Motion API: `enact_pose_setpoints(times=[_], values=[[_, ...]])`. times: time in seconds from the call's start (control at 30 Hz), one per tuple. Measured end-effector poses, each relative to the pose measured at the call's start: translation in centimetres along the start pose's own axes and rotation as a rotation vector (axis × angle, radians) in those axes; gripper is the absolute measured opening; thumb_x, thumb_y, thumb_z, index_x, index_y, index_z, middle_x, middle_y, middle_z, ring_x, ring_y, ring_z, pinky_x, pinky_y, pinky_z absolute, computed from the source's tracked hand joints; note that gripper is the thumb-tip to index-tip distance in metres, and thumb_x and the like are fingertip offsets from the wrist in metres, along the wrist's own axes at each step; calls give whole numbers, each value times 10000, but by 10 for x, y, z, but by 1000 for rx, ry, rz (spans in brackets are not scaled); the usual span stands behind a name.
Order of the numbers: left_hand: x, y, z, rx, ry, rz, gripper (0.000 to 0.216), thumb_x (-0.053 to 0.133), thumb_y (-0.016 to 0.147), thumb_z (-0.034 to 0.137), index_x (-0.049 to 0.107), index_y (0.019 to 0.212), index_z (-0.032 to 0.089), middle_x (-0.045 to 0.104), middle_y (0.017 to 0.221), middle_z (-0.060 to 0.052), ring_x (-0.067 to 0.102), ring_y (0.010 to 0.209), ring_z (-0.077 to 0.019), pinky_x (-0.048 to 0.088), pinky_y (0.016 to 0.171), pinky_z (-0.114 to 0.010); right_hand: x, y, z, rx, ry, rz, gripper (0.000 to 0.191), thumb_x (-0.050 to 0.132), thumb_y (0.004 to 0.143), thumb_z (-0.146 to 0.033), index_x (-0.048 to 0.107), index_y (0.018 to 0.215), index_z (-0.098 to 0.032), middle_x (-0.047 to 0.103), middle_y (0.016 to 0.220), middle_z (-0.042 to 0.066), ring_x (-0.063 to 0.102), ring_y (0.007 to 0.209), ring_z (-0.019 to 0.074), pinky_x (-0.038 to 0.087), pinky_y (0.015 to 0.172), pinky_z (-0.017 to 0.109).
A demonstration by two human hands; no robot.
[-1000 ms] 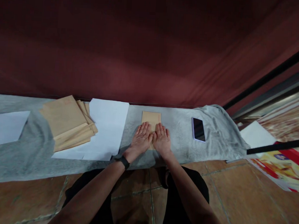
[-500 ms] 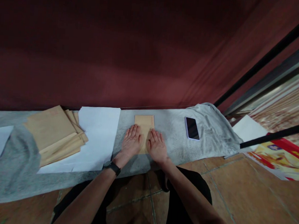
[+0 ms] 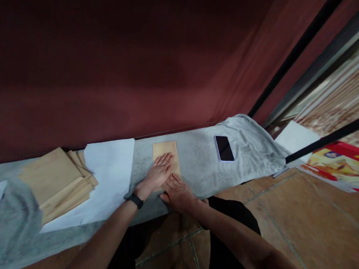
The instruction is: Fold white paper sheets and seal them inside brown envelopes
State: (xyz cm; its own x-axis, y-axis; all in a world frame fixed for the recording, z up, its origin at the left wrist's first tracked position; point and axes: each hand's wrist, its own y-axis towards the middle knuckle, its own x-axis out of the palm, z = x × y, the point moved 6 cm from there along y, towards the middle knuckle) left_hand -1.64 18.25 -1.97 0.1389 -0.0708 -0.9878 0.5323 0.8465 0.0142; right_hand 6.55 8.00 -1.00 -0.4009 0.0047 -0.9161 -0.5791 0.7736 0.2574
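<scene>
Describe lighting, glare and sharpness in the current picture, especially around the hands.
Head view: dim, with the dark red surface fading to near black at the top; head view: left hand and right hand readable though slightly soft, red marks on the envelope too small to read; head view: no strong glare on the phone.

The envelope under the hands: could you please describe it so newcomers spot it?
Find the grey cloth. Right of its envelope pile, the left hand and right hand rest on a tan envelope; unlike the piled ones, it lies alone.
</scene>
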Motion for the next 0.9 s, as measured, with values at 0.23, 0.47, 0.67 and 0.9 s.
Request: enact_pose_setpoints(times=[0.23, 0.47, 0.67, 0.9], values=[[-4, 48, 0, -20, 57, 33, 581, 195, 1029, 311, 309, 1570, 134, 294, 1647, -95, 232, 1537, -194, 191, 1258, -431, -23, 1, -7, -85, 176, -100, 540, 585, 963, -374, 497, 1464, -194, 521, 1517, 100, 454, 1421, 210, 273, 1232, 382], [-1, 41, 6, -19, 86, 51, 581, 252, 1019, 316, 300, 1577, 164, 309, 1646, -76, 210, 1544, -199, 173, 1263, -443, -25, 19, 44, 194, 776, -100, 343, 457, 938, -121, 784, 976, -221, 788, 1000, -33, 715, 953, 131, 532, 903, 240], [2, 7, 21, 17, 77, 14, 586, 297, 1007, 312, 309, 1576, 170, 311, 1646, -73, 197, 1548, -215, 164, 1268, -457, -28, 20, 90, 606, 888, 57, 455, 326, 942, -131, 775, 1005, -168, 792, 963, 62, 731, 841, 166, 562, 815, 278], [4, -24, 43, 14, 27, 25, 559, 238, 1044, 374, 355, 1555, 182, 357, 1627, -68, 218, 1542, -215, 164, 1268, -476, -20, 20, 107, 811, 976, 159, 426, 349, 959, -164, 747, 1109, -145, 784, 1042, 100, 740, 844, 183, 552, 753, 273]])
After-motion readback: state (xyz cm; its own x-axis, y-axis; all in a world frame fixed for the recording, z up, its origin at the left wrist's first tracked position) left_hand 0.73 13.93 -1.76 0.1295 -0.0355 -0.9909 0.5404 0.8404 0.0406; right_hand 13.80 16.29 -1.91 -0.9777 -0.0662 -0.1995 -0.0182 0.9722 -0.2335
